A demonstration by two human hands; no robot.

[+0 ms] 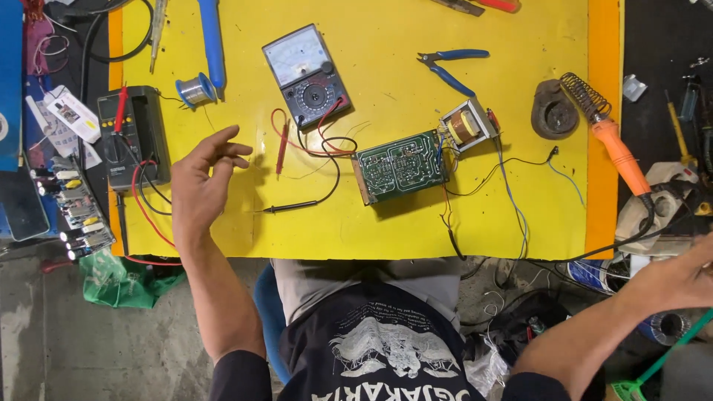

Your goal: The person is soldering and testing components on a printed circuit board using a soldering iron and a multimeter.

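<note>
Closest to us, at bottom centre, sits our dark printed shirt (386, 349), with the yellow table mat (416, 215) spread above it. At left-centre our left hand (200, 182) hangs above the mat with fingers loosely curled and spread, holding nothing. Nearest it lie the slim red probe (283, 147) and the black probe (290, 207), both light, stiff and pointed; we judge they are best taken by their plastic shafts. Further left stands the black digital meter (132, 134), and up-centre the grey analogue meter (306, 74). Mid-frame rests the green circuit board (399, 165), wired to the copper-wound transformer (466, 125): light but fragile, best gripped by its edges. At far right our right hand (679, 278) reaches off the mat among clutter; whether it grasps anything we cannot tell.
</note>
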